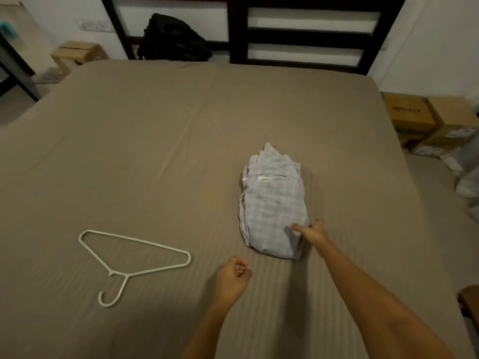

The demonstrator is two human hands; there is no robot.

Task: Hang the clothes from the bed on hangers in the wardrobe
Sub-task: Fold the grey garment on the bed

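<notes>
My right hand (pixel 315 234) pinches the near right corner of the folded checked trousers (pixel 272 203), thumb on top of the cloth and fingers tucked out of sight at the edge. The bundle lies on the bed (pixel 155 151) right of centre, its long axis running 12 to 6 o'clock, with the waistband at the 12 end. My left hand (pixel 233 278) is curled into a fist with nothing in it, and the trousers sit close by at its 1 o'clock. The white plastic hanger (pixel 126 275) lies flat at the left hand's 9 o'clock, well apart from the trousers, hook pointing toward 6. I judge this the start of 1 garment. The right hand is nearer to lift the fold open, and the left is better placed to fetch the hanger. The wardrobe is not in view.
</notes>
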